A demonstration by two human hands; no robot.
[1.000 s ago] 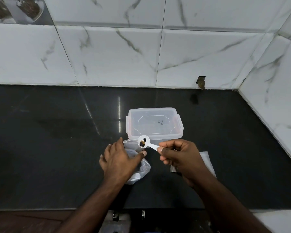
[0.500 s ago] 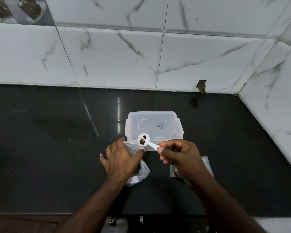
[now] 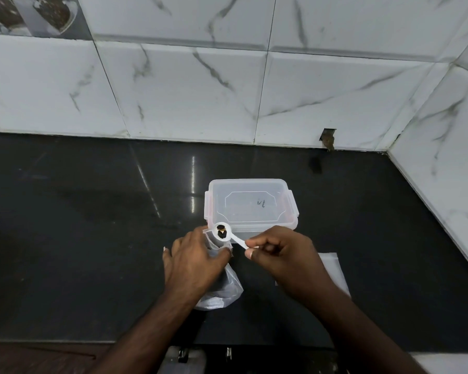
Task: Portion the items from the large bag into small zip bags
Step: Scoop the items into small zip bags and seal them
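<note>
- Container (image 3: 250, 205): one, clear, lidded, behind both hands.
- Right hand (image 3: 280, 255) pinches one spoon (image 3: 227, 236) carrying two dark pieces.
- Left hand (image 3: 193, 261) grips bag (image 3: 222, 290).

Black counter (image 3: 92, 238), white marble-look tiles (image 3: 189, 87)

The tiles carry grey veins. The box (image 3: 250, 203) and bag (image 3: 224, 292) are clear plastic; the white spoon (image 3: 226, 234) holds dark brown bits (image 3: 221, 230).
</note>
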